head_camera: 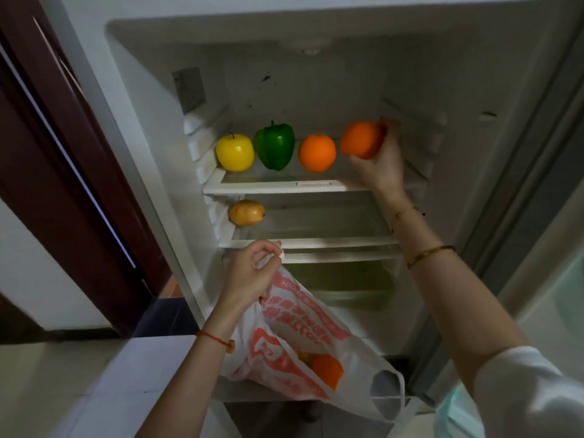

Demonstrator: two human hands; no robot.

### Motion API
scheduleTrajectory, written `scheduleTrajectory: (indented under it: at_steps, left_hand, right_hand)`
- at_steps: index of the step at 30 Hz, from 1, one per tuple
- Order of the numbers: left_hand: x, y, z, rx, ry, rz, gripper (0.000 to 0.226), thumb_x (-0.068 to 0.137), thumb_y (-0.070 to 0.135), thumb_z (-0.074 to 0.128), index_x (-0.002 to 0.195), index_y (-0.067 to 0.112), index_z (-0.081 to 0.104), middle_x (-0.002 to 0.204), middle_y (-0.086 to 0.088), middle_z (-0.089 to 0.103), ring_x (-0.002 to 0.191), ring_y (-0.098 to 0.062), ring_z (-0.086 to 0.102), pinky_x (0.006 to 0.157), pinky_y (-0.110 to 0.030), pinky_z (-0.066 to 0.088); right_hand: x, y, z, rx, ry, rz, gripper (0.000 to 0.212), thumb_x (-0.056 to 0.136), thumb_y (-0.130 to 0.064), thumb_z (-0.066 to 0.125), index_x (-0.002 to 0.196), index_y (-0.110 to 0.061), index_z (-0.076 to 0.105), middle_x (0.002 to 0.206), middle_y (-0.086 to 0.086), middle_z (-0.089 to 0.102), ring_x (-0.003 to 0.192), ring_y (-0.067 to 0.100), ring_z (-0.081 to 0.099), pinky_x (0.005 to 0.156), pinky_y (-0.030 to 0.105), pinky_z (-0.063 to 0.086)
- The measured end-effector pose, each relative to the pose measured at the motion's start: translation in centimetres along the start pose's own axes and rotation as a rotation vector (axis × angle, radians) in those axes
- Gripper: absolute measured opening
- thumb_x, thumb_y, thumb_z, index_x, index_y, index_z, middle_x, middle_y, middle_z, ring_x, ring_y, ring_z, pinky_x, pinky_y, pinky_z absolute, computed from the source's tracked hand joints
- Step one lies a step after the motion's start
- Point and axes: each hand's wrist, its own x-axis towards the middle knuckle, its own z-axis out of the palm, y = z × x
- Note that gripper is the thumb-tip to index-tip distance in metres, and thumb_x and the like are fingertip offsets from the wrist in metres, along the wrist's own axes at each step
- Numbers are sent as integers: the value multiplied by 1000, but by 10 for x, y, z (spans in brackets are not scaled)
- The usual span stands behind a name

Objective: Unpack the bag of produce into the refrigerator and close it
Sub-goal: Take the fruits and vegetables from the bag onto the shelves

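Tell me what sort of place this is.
Most likely a home kitchen or a hallway beside one. An open refrigerator holds produce on its upper shelf, a dark wooden door stands beside it, and the floor is pale tile.

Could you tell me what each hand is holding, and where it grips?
The right hand cups an orange from behind and below; the left hand pinches the plastic bag by its handle.
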Motion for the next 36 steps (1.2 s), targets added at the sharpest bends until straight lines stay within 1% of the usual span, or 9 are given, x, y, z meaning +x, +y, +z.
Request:
scheduleTrajectory:
  at_steps: [5,13,17,20,22,25,29,32,36]
  left_hand:
    - [5,0,0,12,-2,-14,11,94,10,56,86,14,63,117,16,64,27,-11,39,33,-22,35]
    - [5,1,0,-3,1,-29,10,95,11,57,87,11,63,120,15,63,27,-12,39,34,-19,35]
    - [-1,4,-3,-7,-10,-31,10,95,9,56,88,9,63,122,13,63,26,-13,38,32,-20,33]
    - [-9,4,-7,-15,-28,-29,10,94,8,56,87,9,62,125,11,64,26,-13,38,33,-19,33]
    - [-15,3,-10,-14,-38,-23,10,94,8,56,86,10,62,124,9,66,27,-13,39,33,-19,32]
    - [-24,2,-14,-8,-38,-24,13,93,8,56,84,14,63,108,5,68,27,-11,38,33,-19,32]
    - [-37,-1,-19,-28,-31,-47,15,93,12,57,79,19,61,104,-6,70,27,-13,39,34,-20,32]
    - [-47,-5,-24,-36,-36,-47,15,92,13,56,79,19,60,116,-17,66,29,-14,37,35,-21,33]
    - [-59,-13,-33,-28,-39,-59,28,90,6,53,72,26,60,118,-22,64,30,-16,37,35,-22,33]
  right_hand:
    - [11,19,16,-75,3,27,77,66,-22,78,130,-4,39,124,16,53,115,31,55,85,30,43]
    - [12,25,18,-104,-45,59,85,69,-22,82,137,-5,33,131,13,50,119,28,53,87,30,44]
    - [-3,8,8,-93,21,46,97,67,-37,81,143,-4,29,139,14,47,127,26,49,102,32,43]
    - [-37,-11,2,-186,113,-41,75,79,-38,70,137,-2,39,133,17,50,125,29,48,108,32,38]
    - [-66,-23,0,-161,93,-153,45,83,-33,64,115,-2,55,112,15,60,105,27,58,94,38,49]
    - [-117,-35,3,-20,-199,-110,7,86,-18,63,86,-11,63,79,-2,65,72,3,62,68,21,53]
    - [-178,-22,16,-106,-649,-3,15,85,-18,63,73,-17,71,68,-9,69,63,1,64,68,26,57]
    - [-210,-1,22,-175,-933,114,18,91,-22,61,82,-16,76,78,-6,73,70,6,68,73,28,58]
    - [-247,29,33,-404,-1170,127,28,94,-20,55,118,-11,66,119,5,67,109,23,62,92,30,49]
